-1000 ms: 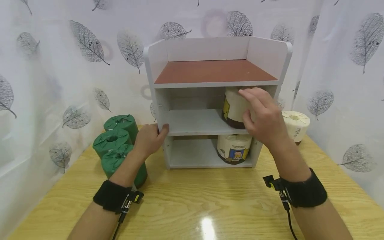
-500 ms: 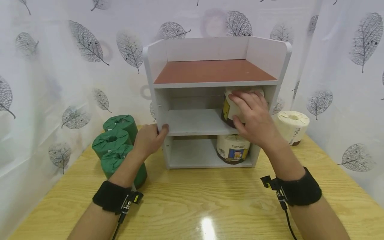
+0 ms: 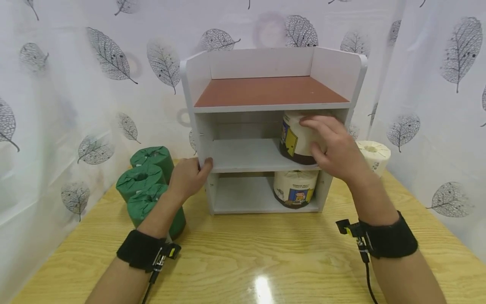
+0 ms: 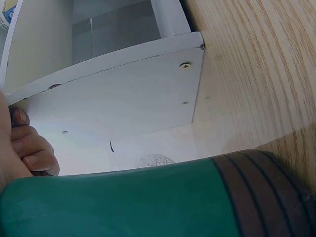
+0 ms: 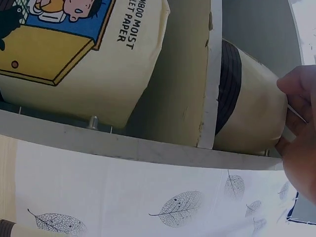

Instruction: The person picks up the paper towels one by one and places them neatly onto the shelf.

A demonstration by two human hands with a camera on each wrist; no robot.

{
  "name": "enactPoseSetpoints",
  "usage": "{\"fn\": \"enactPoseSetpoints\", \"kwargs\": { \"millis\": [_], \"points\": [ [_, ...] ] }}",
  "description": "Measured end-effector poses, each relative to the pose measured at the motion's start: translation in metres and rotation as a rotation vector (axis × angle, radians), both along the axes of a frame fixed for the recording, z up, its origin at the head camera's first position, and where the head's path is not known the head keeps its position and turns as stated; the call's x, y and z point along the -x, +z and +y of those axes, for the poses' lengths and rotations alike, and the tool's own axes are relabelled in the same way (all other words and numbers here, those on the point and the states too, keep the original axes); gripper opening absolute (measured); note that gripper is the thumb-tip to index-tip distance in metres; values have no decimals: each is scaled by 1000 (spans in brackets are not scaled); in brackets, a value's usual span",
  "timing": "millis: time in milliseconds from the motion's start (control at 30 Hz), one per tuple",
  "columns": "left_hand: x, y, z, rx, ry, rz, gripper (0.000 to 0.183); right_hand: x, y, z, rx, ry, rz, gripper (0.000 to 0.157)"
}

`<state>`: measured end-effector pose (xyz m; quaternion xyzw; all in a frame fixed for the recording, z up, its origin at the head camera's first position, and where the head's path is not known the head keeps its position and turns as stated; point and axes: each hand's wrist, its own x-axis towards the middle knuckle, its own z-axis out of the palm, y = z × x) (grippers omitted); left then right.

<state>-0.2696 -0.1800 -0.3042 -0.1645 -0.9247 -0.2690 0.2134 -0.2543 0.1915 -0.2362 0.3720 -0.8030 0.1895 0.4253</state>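
A small white shelf unit (image 3: 258, 169) stands on the table. My left hand (image 3: 186, 179) grips its left side panel, thumb on the front edge and fingers curled behind, as the left wrist view shows. On the middle shelf, at the right, stands a cream toilet paper roll (image 3: 296, 141) with a dark base band and a yellow door print. My right hand (image 3: 338, 147) holds this roll by its front and upper part; in the right wrist view the fingertips lie against the wrapper (image 5: 254, 103). Below it, another cream toilet paper roll (image 3: 290, 185) stands upright at the right of the bottom shelf.
Several green-wrapped rolls (image 3: 140, 179) stand left of the shelf, close to my left forearm. One more cream roll (image 3: 373, 152) is on the table (image 3: 243, 253) at the right, partly behind my right hand. A leaf-patterned curtain (image 3: 144, 25) hangs behind.
My right hand moved left over the middle-shelf roll, then back right. The roll has turned, so more of its yellow door print faces front. My left hand stays on the side panel.
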Motion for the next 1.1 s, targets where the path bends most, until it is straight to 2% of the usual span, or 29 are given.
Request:
{"fn": "enactPoseSetpoints", "kwargs": {
  "millis": [233,367,600,767,1100],
  "points": [
    [-2,-4,-2,-7,1,-10,50,-4,0,-5,15,48,87,50],
    [-4,-4,-2,-17,6,0,50,-7,1,-11,6,41,111,52],
    [-3,-1,0,-10,-1,11,50,-6,1,-12,-69,-91,22,55],
    [-2,2,2,-4,-3,20,50,-5,0,-6,-56,-114,-19,58],
    [-1,0,2,-4,16,-2,51,1,-1,5,4,-11,-16,54]
  ]
}}
